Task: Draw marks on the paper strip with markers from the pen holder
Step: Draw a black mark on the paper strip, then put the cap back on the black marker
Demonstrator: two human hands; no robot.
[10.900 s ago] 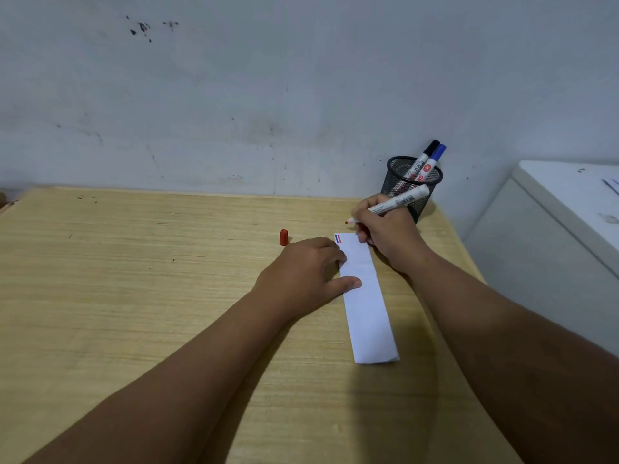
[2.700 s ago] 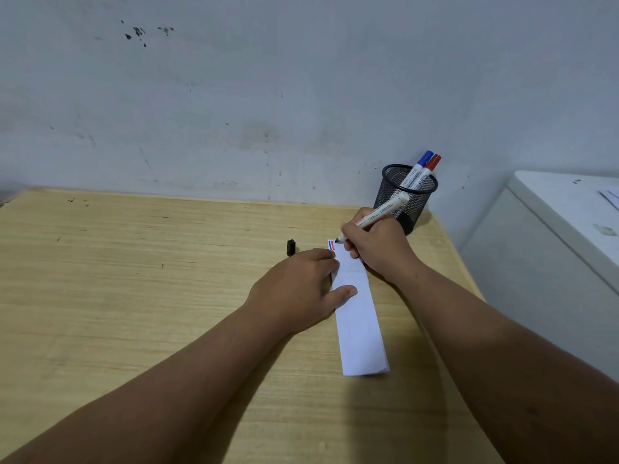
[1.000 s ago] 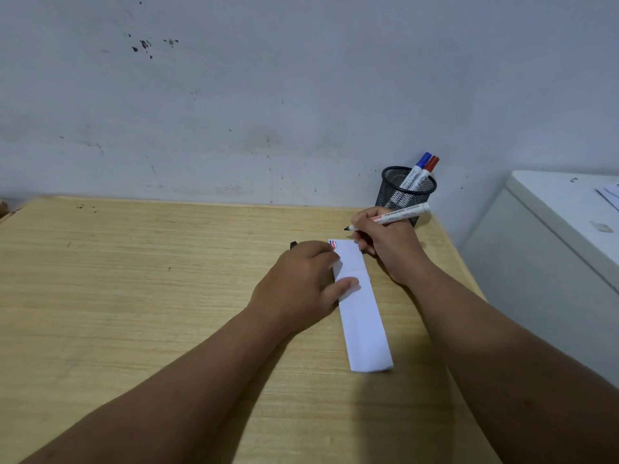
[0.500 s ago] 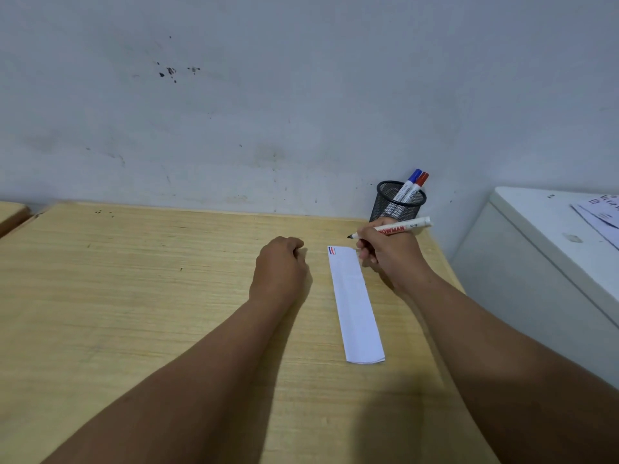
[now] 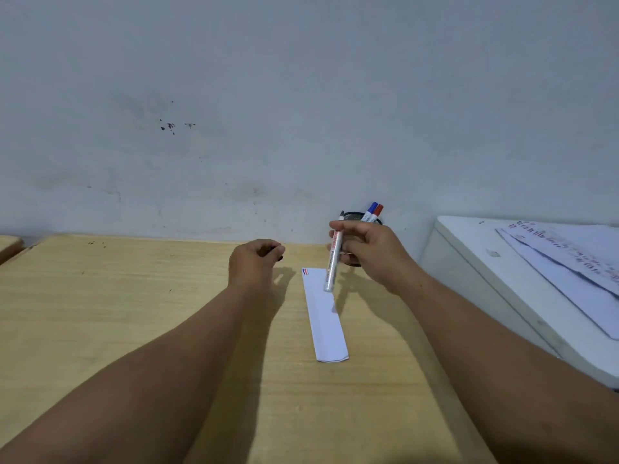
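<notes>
A white paper strip (image 5: 324, 316) lies on the wooden table (image 5: 134, 313), with short red and blue marks (image 5: 305, 271) at its far end. My right hand (image 5: 371, 254) hovers above that far end, holding an uncapped white-bodied marker (image 5: 334, 259) nearly upright, dark tip up. My left hand (image 5: 254, 262) is raised left of the strip, fingers closed on a small black cap (image 5: 279, 252). The black mesh pen holder (image 5: 353, 216) is mostly hidden behind my right hand. A blue-capped marker (image 5: 371, 209) and a red-capped marker (image 5: 378, 211) stick out of it.
A white cabinet (image 5: 485, 296) stands close to the table's right edge, with printed papers (image 5: 569, 262) on top. The grey wall runs right behind the table. Another wooden surface (image 5: 10, 246) shows at the far left.
My left hand left the strip, closed over the black cap on the table and lifted it. My right hand raised the marker off the paper and turned its tip upward.
</notes>
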